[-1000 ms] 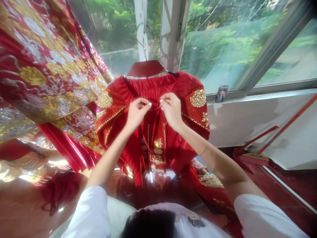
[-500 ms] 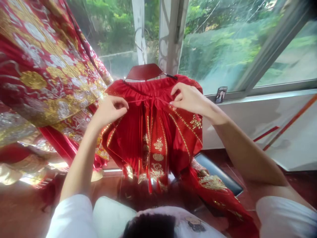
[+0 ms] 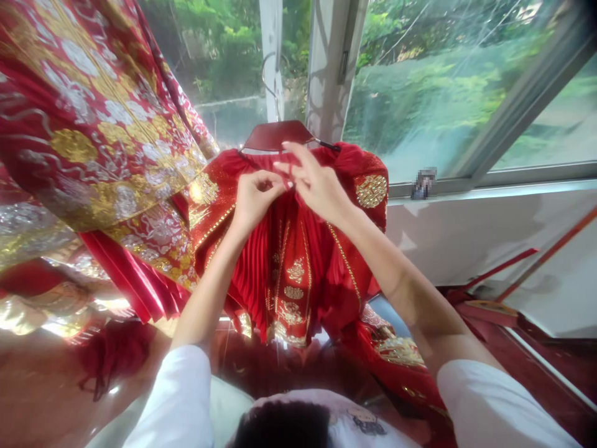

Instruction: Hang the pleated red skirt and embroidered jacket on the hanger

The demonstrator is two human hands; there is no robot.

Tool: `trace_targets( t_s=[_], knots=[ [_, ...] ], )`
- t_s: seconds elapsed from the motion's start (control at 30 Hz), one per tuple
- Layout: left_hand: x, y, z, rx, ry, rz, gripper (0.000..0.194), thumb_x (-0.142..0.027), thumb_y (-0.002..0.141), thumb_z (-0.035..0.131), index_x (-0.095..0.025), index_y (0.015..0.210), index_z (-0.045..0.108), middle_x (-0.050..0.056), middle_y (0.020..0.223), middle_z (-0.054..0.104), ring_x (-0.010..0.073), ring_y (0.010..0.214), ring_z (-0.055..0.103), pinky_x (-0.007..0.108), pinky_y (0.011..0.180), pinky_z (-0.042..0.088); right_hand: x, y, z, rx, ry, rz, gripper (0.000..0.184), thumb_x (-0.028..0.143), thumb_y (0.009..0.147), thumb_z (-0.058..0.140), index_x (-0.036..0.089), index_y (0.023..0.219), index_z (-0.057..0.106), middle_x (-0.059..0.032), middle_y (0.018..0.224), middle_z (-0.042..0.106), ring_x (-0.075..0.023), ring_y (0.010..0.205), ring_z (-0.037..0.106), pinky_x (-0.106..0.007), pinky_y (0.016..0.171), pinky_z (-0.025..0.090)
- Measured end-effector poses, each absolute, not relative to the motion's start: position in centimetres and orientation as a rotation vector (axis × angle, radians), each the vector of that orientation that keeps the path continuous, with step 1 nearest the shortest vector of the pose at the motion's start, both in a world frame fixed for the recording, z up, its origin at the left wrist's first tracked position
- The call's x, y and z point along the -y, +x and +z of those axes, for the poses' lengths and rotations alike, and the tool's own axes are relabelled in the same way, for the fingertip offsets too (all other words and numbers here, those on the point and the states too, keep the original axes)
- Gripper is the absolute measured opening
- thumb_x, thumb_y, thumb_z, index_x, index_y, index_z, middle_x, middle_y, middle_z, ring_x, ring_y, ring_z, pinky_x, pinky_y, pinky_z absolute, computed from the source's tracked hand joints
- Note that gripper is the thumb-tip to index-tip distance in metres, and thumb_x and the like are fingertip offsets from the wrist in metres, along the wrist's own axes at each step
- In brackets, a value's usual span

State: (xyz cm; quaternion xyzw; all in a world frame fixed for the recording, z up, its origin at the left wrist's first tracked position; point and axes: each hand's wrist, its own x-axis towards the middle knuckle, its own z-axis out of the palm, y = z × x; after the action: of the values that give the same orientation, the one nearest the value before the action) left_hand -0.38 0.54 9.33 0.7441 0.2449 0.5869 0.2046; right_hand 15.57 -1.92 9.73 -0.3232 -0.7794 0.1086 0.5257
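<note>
A red pleated garment point(image 3: 298, 261) with gold embroidery hangs from a dark red hanger point(image 3: 276, 135) in front of the window. My left hand point(image 3: 254, 198) is closed in a pinch on a thin red tie string point(image 3: 285, 176) at the garment's gathered top. My right hand point(image 3: 313, 180) meets it at the same spot, fingers curled round the string, one finger raised. Both hands touch just below the hanger.
A larger red and gold brocade garment point(image 3: 88, 143) hangs at the left, close to my left arm. Behind stands a window frame point(image 3: 326, 68) with a sill point(image 3: 489, 183). A small dark object point(image 3: 423, 182) rests on the sill. Red floor lies at the right.
My hands were apart half a second ago, pulling the string taut to each side. Now they have come back together at the middle of the garment's top.
</note>
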Motion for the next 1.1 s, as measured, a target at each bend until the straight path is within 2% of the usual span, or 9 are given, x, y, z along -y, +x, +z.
trace_targets(
  t_s=[0.17,0.3,0.4,0.63,0.77,0.87,0.93,1.0,1.1],
  knots=[
    [-0.6,-0.4,8.9,-0.7,2.107,1.651,0.009,-0.015,0.074,0.065,-0.015,0.065,0.063,-0.001,0.063,0.061,0.008,0.056,0.047,0.022,0.056,0.036,1.6,15.6,8.6,2.025,-0.848,-0.018,0.06,0.014,0.089,0.043,0.028,0.148,0.036,-0.0027,0.132,0.061,-0.0186,0.094,0.067,-0.028,0.077,0.054],
    [0.0,-0.5,8.7,-0.8,2.303,1.545,0.012,-0.007,0.075,0.058,-0.016,0.068,0.056,-0.003,0.065,0.056,0.0084,0.058,0.046,0.023,0.058,0.036,1.2,16.2,8.6,2.027,-0.871,-0.16,0.059,0.018,0.092,0.04,0.022,0.15,0.034,-0.0044,0.111,0.071,-0.0173,0.079,0.067,-0.028,0.071,0.053],
    [0.6,-0.4,8.4,-0.864,2.408,1.548,0.011,-0.008,0.078,0.058,-0.018,0.073,0.055,-0.002,0.07,0.055,0.0099,0.064,0.048,0.024,0.062,0.038,0.9,16.0,8.6,2.003,-0.84,-0.232,0.058,0.018,0.09,0.041,0.023,0.148,0.04,-0.0017,0.098,0.072,-0.0147,0.075,0.065,-0.028,0.074,0.052],
    [1.3,-2.1,8.6,-1.1,2.643,1.48,0.01,-0.009,0.081,0.056,-0.018,0.078,0.054,0.003,0.088,0.055,0.0139,0.08,0.052,0.027,0.074,0.043,0.4,16.5,7.6,1.829,-0.933,-0.341,0.059,0.013,0.078,0.048,0.025,0.136,0.055,-0.0005,0.092,0.071,-0.0129,0.067,0.057,-0.029,0.072,0.05],
    [1.4,-4.1,8.7,-1.322,2.676,1.424,0.012,-0.009,0.08,0.055,-0.018,0.074,0.05,0.004,0.086,0.053,0.0146,0.079,0.051,0.029,0.075,0.042,0.4,20.0,7.3,1.583,-1.096,-0.42,0.05,0.007,0.073,0.049,0.021,0.118,0.067,-0.0018,0.079,0.068,-0.0146,0.063,0.055,-0.032,0.07,0.049],
    [1.2,-4.1,8.6,-1.308,2.607,1.345,0.012,-0.01,0.079,0.057,-0.018,0.072,0.051,0.001,0.077,0.054,0.013,0.071,0.051,0.027,0.07,0.042,1.1,21.2,7.5,1.57,-1.109,-0.429,0.045,0.007,0.075,0.05,0.02,0.115,0.067,-0.0009,0.072,0.066,-0.0154,0.063,0.055,-0.033,0.071,0.049],
    [0.9,-3.5,8.6,-1.284,2.547,1.35,0.011,-0.012,0.078,0.057,-0.018,0.072,0.051,-0.001,0.071,0.056,0.0124,0.067,0.052,0.027,0.067,0.041,1.7,20.7,7.6,1.742,-1.026,-0.436,0.039,0.011,0.08,0.052,0.021,0.115,0.067,-0.0019,0.08,0.069,-0.0171,0.073,0.059,-0.036,0.079,0.049],
    [0.7,-2.8,8.6,-1.241,2.477,1.428,0.01,-0.013,0.078,0.057,-0.018,0.071,0.053,-0.001,0.07,0.058,0.0124,0.065,0.053,0.027,0.065,0.041,2.1,19.6,7.6,1.933,-0.929,-0.439,0.035,0.016,0.084,0.055,0.022,0.116,0.068,-0.0039,0.101,0.071,-0.0202,0.088,0.061,-0.039,0.086,0.048],
    [0.2,-2.0,8.7,-1.057,2.3,1.552,0.005,-0.015,0.076,0.059,-0.019,0.076,0.055,-0.001,0.072,0.062,0.0121,0.063,0.057,0.026,0.062,0.044,1.9,17.8,7.4,2.063,-0.861,-0.379,0.027,0.018,0.088,0.054,0.022,0.108,0.071,-0.0051,0.119,0.067,-0.0232,0.101,0.058,-0.04,0.087,0.048]
  ],
)
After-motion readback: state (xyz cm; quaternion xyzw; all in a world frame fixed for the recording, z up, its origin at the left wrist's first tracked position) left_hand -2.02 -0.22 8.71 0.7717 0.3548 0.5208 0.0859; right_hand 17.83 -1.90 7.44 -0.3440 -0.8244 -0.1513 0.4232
